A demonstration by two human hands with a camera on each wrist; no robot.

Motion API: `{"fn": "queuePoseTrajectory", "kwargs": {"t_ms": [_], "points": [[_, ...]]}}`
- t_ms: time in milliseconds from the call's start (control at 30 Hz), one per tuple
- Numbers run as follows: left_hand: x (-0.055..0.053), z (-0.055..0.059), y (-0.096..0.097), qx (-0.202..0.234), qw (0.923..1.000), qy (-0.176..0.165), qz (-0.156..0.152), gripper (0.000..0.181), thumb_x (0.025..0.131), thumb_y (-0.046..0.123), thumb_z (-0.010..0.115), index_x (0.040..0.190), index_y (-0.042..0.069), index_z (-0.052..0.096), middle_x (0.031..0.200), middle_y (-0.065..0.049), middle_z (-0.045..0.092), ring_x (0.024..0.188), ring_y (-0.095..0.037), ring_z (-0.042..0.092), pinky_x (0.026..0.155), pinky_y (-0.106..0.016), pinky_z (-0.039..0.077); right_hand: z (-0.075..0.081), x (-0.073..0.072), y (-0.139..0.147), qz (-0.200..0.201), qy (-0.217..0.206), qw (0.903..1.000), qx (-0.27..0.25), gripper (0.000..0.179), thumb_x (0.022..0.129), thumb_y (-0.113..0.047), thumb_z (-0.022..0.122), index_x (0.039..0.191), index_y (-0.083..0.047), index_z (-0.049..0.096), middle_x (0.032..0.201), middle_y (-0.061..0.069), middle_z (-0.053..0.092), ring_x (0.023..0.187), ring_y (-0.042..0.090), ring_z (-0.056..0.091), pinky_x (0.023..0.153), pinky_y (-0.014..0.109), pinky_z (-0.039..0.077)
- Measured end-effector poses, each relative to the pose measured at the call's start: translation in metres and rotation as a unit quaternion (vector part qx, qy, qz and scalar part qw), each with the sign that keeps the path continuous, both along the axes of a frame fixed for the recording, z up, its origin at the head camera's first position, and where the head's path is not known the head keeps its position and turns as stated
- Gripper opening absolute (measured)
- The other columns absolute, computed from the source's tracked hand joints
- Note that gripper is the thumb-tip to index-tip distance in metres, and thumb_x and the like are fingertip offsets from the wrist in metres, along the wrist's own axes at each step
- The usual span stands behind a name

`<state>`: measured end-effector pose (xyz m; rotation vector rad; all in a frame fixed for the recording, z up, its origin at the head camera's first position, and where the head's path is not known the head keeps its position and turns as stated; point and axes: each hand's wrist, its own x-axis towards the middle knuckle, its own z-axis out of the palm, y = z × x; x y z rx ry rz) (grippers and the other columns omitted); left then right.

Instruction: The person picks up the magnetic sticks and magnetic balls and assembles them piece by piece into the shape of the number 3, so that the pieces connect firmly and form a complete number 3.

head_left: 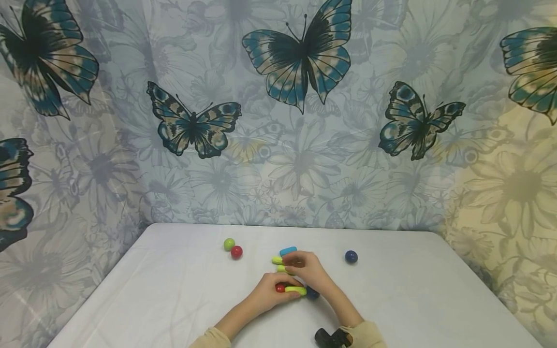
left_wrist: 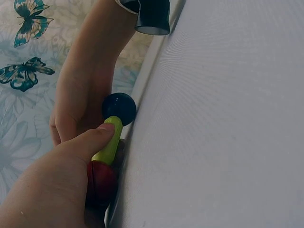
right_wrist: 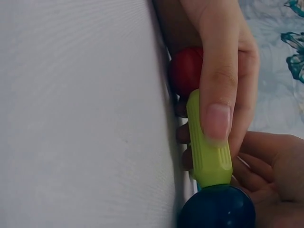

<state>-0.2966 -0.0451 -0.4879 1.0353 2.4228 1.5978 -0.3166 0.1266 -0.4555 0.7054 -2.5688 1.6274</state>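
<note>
My left hand [head_left: 271, 292] pinches a yellow-green ribbed rod [right_wrist: 205, 156] between thumb and fingers. A red ball [right_wrist: 186, 73] sits at one end of this rod, and a dark blue ball [right_wrist: 218, 209] at the other. Just beyond, my right hand [head_left: 308, 267] reaches over two more yellow-green rods, its fingertips right at them. The upper loose rod [head_left: 277, 260] and the lower loose rod [head_left: 282, 268] are partly hidden by those fingers; I cannot tell whether they grip one. A light blue rod [head_left: 288, 251] lies close behind the right hand.
On the white table [head_left: 174, 290], a green ball [head_left: 229, 244] and a second red ball [head_left: 237, 252] lie side by side at the back left. Another dark blue ball [head_left: 351, 256] is at the back right. A black cylindrical device [head_left: 330, 337] is by the right sleeve. Butterfly-print cloth [head_left: 300, 183] hangs behind.
</note>
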Motion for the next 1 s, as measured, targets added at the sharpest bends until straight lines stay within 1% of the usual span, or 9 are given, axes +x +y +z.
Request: {"fn": "queuePoseTrajectory", "kwargs": {"t_ms": [100, 267, 400, 500, 767, 900, 1000], "points": [[-0.0002, -0.0004, 0.0000, -0.001, 1.0000, 0.003, 0.000, 0.021, 0.086, 0.030, 0.074, 0.105, 0.020, 0.074, 0.106, 0.004, 0.075, 0.104, -0.003, 0.063, 0.093, -0.019, 0.049, 0.0008, -0.0003, -0.0012, -0.004, -0.006, 0.9999, 0.009, 0.023, 0.089, -0.002, 0.066, 0.111, 0.005, 0.067, 0.109, 0.022, 0.071, 0.104, 0.036, 0.067, 0.089, 0.041, 0.057], [-0.0003, -0.0009, -0.0001, -0.003, 1.0000, 0.007, 0.003, 0.021, 0.086, 0.030, 0.074, 0.104, 0.020, 0.074, 0.106, 0.004, 0.075, 0.103, -0.002, 0.062, 0.094, -0.019, 0.049, 0.0034, 0.0005, -0.0041, -0.020, -0.015, 0.9987, 0.045, 0.024, 0.087, 0.000, 0.067, 0.111, 0.003, 0.068, 0.108, 0.017, 0.072, 0.102, 0.030, 0.068, 0.087, 0.036, 0.058], [-0.0003, -0.0014, -0.0003, -0.001, 1.0000, 0.006, 0.002, 0.020, 0.086, 0.030, 0.074, 0.104, 0.020, 0.074, 0.106, 0.004, 0.075, 0.103, -0.001, 0.062, 0.093, -0.019, 0.049, 0.0050, 0.0014, -0.0058, -0.024, 0.000, 0.9972, 0.070, 0.024, 0.084, 0.003, 0.068, 0.108, 0.002, 0.069, 0.105, 0.016, 0.073, 0.099, 0.029, 0.068, 0.085, 0.036, 0.058], [-0.0004, -0.0014, -0.0002, 0.000, 1.0000, 0.005, 0.002, 0.020, 0.086, 0.030, 0.074, 0.104, 0.021, 0.074, 0.105, 0.004, 0.075, 0.103, -0.001, 0.062, 0.094, -0.019, 0.049, 0.0049, 0.0012, -0.0062, -0.026, 0.008, 0.9965, 0.079, 0.024, 0.083, 0.004, 0.069, 0.106, 0.001, 0.070, 0.103, 0.015, 0.073, 0.097, 0.028, 0.068, 0.084, 0.035, 0.058], [0.0006, -0.0006, 0.0001, 0.003, 1.0000, 0.004, 0.002, 0.020, 0.086, 0.030, 0.074, 0.105, 0.021, 0.074, 0.106, 0.004, 0.075, 0.104, -0.001, 0.062, 0.094, -0.019, 0.049, 0.0021, -0.0005, -0.0067, -0.033, 0.014, 0.9959, 0.083, 0.024, 0.080, 0.007, 0.069, 0.103, 0.001, 0.071, 0.100, 0.015, 0.073, 0.096, 0.028, 0.069, 0.082, 0.034, 0.059], [0.0002, -0.0008, 0.0003, 0.001, 1.0000, 0.003, 0.002, 0.021, 0.086, 0.030, 0.073, 0.105, 0.020, 0.074, 0.106, 0.004, 0.075, 0.105, -0.002, 0.062, 0.095, -0.019, 0.048, 0.0034, 0.0002, -0.0070, -0.051, 0.011, 0.9951, 0.084, 0.024, 0.080, 0.006, 0.069, 0.103, 0.001, 0.071, 0.100, 0.015, 0.074, 0.095, 0.028, 0.069, 0.081, 0.035, 0.059], [0.0000, -0.0011, 0.0003, 0.000, 1.0000, 0.001, 0.000, 0.021, 0.086, 0.029, 0.073, 0.105, 0.020, 0.074, 0.106, 0.004, 0.075, 0.105, -0.003, 0.062, 0.094, -0.019, 0.049, 0.0046, 0.0003, -0.0062, -0.065, 0.004, 0.9952, 0.073, 0.023, 0.082, 0.004, 0.069, 0.104, 0.000, 0.071, 0.102, 0.016, 0.073, 0.095, 0.028, 0.069, 0.082, 0.036, 0.059]]}}
